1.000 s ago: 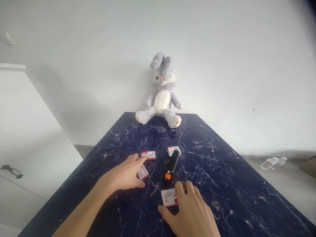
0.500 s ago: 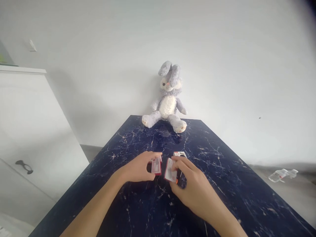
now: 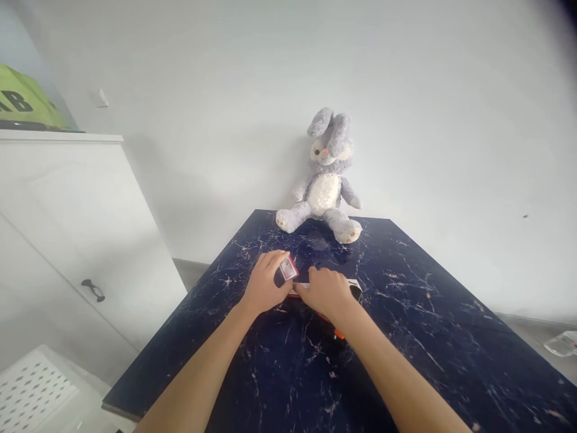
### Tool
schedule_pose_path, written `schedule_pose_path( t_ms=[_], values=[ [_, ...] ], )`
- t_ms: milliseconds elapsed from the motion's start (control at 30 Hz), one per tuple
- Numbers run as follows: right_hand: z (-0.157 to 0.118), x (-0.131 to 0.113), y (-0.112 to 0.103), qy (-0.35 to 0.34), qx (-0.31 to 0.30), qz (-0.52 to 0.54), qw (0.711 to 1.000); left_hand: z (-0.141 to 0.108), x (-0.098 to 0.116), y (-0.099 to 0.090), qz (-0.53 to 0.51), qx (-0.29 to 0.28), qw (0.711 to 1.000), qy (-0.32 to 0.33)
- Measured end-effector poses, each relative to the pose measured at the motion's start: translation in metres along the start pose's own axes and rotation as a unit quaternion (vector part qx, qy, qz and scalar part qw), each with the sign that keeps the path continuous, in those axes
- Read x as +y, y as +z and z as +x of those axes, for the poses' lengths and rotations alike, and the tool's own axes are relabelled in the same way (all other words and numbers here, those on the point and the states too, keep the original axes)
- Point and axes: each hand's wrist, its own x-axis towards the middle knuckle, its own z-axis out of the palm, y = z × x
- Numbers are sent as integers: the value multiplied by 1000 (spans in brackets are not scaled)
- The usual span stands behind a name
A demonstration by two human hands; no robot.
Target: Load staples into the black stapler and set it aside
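My left hand (image 3: 265, 282) is closed around a small red-and-white box (image 3: 288, 268), its printed face tilted up between thumb and fingers. Just to its right, my right hand (image 3: 328, 293) has its fingers bent over a second red-and-white box (image 3: 295, 290). Only a narrow strip of that box shows beside the thumb; the rest is covered by the hand. A white box with a dark part (image 3: 355, 288) sticks out behind the right wrist. Near the underside of the right wrist, a small orange piece (image 3: 339, 334) shows, and I cannot make out what it belongs to.
A grey plush rabbit (image 3: 325, 192) sits at the far end of the dark blue marbled table (image 3: 279, 373), against the wall. A white cabinet (image 3: 81, 210) stands left, with a yellow-green bag (image 3: 27, 99) on top. A clear plastic object (image 3: 562, 344) lies low at right.
Both hands have moved farther along the table and closer together, each with its box. The right hand has turned palm-down over its box. The view has swung left.
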Motion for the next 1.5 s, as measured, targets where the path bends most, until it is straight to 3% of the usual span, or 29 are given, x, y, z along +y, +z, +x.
schedule_pose_path(
  t_ms=[100, 200, 333, 500, 700, 867, 1000, 1167, 1367, 1500],
  values=[
    [16, -25, 12, 13, -25, -2, 1000, 1, -7, 0, 18, 58, 997, -46],
    [24, -32, 16, -2, -35, 8, 999, 2, -16, 2, 28, 51, 994, -96],
    [25, -8, 0, -53, -57, 19, 997, 1, -24, 7, 22, -6, 992, -128],
    [7, 27, -17, -103, -118, 9, 988, -2, -18, 9, -23, -129, 987, -95],
    [-15, 32, -11, -141, -141, -5, 980, -3, -1, 4, -87, -248, 963, -65],
    [-18, 36, -22, -143, -133, 28, 980, -4, 15, 0, -169, -325, 930, -40],
    [-21, 36, -27, -143, -106, 130, 975, -6, 22, 2, -222, -331, 916, -50],
    [-23, 23, -21, -148, -84, 218, 961, -3, 16, 2, -315, -337, 882, -92],
    [-23, 31, -29, -126, -2, 278, 952, -3, 14, 2, -328, -340, 876, -103],
    [-30, 43, -36, -108, -78, 198, 971, -6, 13, 7, -263, -367, 887, -96]
  ],
)
